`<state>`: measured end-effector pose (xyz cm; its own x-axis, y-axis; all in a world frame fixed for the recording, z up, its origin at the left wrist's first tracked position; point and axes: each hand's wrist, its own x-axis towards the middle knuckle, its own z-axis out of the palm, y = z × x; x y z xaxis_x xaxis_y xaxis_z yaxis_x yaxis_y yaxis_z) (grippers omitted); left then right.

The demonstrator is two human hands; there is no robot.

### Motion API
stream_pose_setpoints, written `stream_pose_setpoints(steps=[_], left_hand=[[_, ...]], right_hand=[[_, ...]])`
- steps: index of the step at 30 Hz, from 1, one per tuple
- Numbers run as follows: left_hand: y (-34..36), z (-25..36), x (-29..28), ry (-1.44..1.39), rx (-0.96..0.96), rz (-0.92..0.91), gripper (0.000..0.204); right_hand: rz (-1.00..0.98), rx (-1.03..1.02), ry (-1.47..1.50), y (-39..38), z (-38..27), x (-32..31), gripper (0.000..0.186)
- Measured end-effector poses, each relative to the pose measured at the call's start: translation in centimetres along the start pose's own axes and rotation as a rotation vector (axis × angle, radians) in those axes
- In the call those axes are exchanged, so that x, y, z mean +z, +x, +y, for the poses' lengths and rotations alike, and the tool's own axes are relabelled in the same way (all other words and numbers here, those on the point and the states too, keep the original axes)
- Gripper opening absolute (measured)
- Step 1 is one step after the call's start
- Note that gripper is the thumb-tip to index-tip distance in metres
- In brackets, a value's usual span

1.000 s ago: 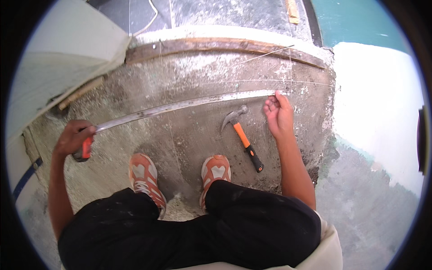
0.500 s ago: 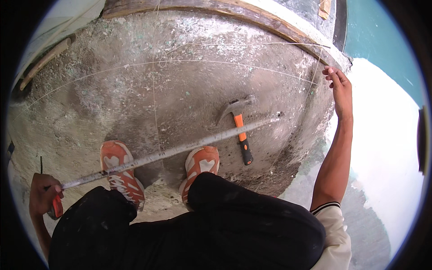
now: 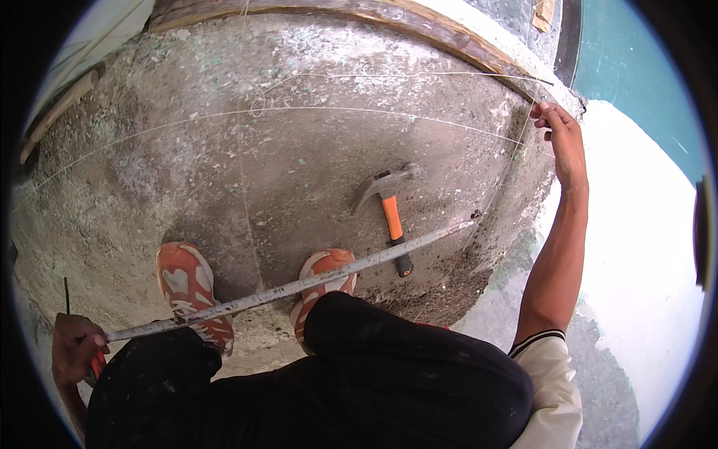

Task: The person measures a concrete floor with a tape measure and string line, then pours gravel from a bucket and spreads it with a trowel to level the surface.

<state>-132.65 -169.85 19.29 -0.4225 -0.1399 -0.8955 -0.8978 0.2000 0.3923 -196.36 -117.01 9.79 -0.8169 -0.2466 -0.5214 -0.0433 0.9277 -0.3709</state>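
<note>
My left hand (image 3: 76, 348) is closed around a tape measure with a red-orange case (image 3: 97, 362). Its pale blade (image 3: 299, 286) stretches up to the right, over my shoes, across the handle of a claw hammer (image 3: 392, 217) lying on the floor. A thin dark rod (image 3: 67, 295) sticks up from the same hand. At the far right, my right hand (image 3: 562, 142) is raised with thumb and forefinger pinched beside a white string (image 3: 521, 139). What the fingertips hold is too small to make out.
White strings (image 3: 359, 111) run across the rough grey floor (image 3: 314, 172). A wooden plank (image 3: 359, 10) borders the far edge, and another wooden piece (image 3: 60, 112) lies at the left. My orange shoes (image 3: 185, 278) stand near the blade. A white and teal wall (image 3: 636, 202) rises on the right.
My left hand and the tape blade have shifted down and slightly right in the view, so the blade crosses lower on the hammer's handle. My right fingertips have risen slightly beside the string.
</note>
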Motion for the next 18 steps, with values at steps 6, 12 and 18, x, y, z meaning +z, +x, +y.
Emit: stream_pose_setpoints(steps=[6, 12, 18], left_hand=[[0.1, 0.6, 0.1, 0.035, 0.022, -0.03, 0.025], [0.0, 0.6, 0.8, 0.01, 0.043, 0.008, 0.025], [0.1, 1.4, 1.0, 0.011, 0.031, -0.014, 0.023]], right_hand=[[0.074, -0.089, 0.124, 2.5, -0.1, -0.5, 0.025], [-0.131, -0.161, 0.13, 5.2, -0.1, -2.0, 0.026], [-0.187, -0.094, 0.277, 5.8, -0.2, -1.7, 0.024]])
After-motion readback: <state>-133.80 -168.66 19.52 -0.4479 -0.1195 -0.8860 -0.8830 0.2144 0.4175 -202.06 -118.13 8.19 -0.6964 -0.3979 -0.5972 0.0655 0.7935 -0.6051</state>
